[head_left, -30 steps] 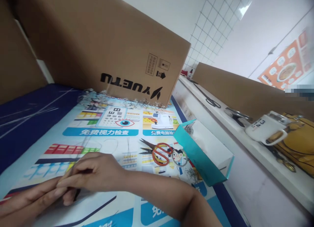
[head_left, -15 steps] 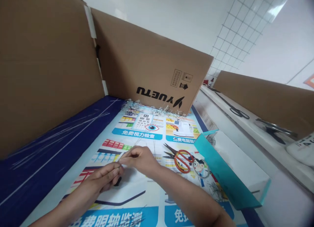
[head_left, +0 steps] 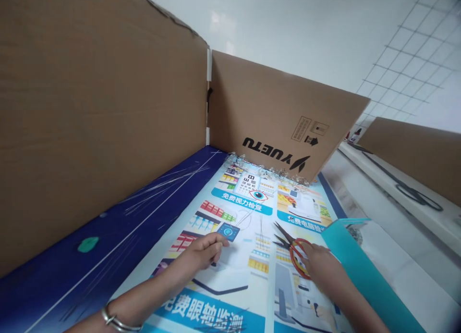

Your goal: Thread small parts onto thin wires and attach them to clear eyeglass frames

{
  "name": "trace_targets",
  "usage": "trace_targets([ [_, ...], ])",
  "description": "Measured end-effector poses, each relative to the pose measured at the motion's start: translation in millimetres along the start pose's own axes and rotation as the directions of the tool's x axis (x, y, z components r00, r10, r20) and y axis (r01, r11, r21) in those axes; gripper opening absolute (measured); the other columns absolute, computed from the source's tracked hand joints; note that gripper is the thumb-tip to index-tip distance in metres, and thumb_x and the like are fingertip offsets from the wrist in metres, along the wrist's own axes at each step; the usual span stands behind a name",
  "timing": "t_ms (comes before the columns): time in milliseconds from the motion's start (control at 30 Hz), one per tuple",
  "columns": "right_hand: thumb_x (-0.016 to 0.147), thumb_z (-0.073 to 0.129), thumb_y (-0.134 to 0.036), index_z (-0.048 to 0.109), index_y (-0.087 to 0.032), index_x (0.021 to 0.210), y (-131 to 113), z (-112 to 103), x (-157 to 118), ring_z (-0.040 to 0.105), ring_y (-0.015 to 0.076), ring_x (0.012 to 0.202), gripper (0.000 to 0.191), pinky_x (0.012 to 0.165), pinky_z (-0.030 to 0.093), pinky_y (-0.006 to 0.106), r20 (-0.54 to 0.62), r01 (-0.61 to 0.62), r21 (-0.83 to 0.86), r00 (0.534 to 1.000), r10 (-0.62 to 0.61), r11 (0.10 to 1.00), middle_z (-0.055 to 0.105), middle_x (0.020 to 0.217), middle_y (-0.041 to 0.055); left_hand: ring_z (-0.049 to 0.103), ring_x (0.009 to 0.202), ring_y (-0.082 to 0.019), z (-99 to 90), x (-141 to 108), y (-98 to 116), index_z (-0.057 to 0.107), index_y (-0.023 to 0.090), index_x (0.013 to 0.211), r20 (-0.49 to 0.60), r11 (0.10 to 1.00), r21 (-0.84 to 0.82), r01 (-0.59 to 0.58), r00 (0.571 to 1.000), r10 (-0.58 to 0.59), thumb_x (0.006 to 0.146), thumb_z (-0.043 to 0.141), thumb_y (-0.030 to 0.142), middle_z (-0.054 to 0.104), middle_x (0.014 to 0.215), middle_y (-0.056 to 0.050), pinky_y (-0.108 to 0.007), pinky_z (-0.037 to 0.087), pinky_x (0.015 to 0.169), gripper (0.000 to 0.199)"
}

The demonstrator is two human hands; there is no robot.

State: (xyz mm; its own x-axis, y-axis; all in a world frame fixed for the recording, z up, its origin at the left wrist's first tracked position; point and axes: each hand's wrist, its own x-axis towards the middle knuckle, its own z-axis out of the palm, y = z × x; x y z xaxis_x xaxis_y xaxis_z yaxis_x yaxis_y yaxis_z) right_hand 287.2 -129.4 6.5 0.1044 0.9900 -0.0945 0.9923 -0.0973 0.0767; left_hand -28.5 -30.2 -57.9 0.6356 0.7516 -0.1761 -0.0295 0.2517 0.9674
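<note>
your left hand [head_left: 207,252], a silver bangle [head_left: 117,319] on its wrist, sits low on the glossy printed eye-clinic poster mat [head_left: 237,299], fingers curled loosely together, with a small square blue card [head_left: 228,231] just above the fingertips; you cannot tell whether they grip it. your right hand [head_left: 317,262] lies over the orange-red looped handles of a pair of steel scissors [head_left: 298,258], fingers on the loops, and whether they are clamped is impossible to tell. the scissors lie on the poster, blades pointing left, near thin metal wire strands [head_left: 261,233]. a teal paper folder [head_left: 360,270] leans just right of your right hand. beyond, navy plastic sheeting [head_left: 108,217] edges the poster, and crinkled clear plastic scraps [head_left: 266,172] line its far end against a brown cardboard panel printed yuetu [head_left: 288,117]. a larger cardboard sheet [head_left: 90,121] rises on your left, and black-handled scissors [head_left: 414,193] lie on a white ledge [head_left: 392,193] to the right.
</note>
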Motion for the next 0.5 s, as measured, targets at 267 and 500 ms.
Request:
trace_targets([
  [267, 0.071, 0.038, -0.005, 0.044, -0.019, 0.125, 6, 16, 5, 0.057, 0.0237, 0.096, 0.056, 0.08, 0.04, 0.031, 0.004, -0.018, 0.031, 1.0, 0.018, 0.999, 0.062, 0.105, 0.0105, 0.022, 0.04, -0.005, -0.6, -1, 1, 0.053, 0.015, 0.089, -0.006, 1.0, 0.008, -0.011, 1.0, 0.011, 0.079, 0.049, 0.046, 0.045, 0.054, 0.006, -0.02, 0.015, 0.041, 0.033],
  [500, 0.073, 0.045, -0.021, 0.041, -0.024, 0.129, 3, 9, 4, 0.054, 0.0237, 0.104, 0.057, 0.082, 0.044, 0.031, -0.016, -0.075, 0.4, 0.996, 0.089, 0.913, 0.056, 0.119, 0.0071, 0.029, 0.047, -0.008, 0.6, -5, 3, 0.056, 0.016, 0.088, -0.043, 0.991, 0.121, -0.063, 0.997, 0.069, 0.082, 0.046, 0.041, 0.045, 0.056, 0.005, -0.021, 0.022, 0.047, 0.028],
])
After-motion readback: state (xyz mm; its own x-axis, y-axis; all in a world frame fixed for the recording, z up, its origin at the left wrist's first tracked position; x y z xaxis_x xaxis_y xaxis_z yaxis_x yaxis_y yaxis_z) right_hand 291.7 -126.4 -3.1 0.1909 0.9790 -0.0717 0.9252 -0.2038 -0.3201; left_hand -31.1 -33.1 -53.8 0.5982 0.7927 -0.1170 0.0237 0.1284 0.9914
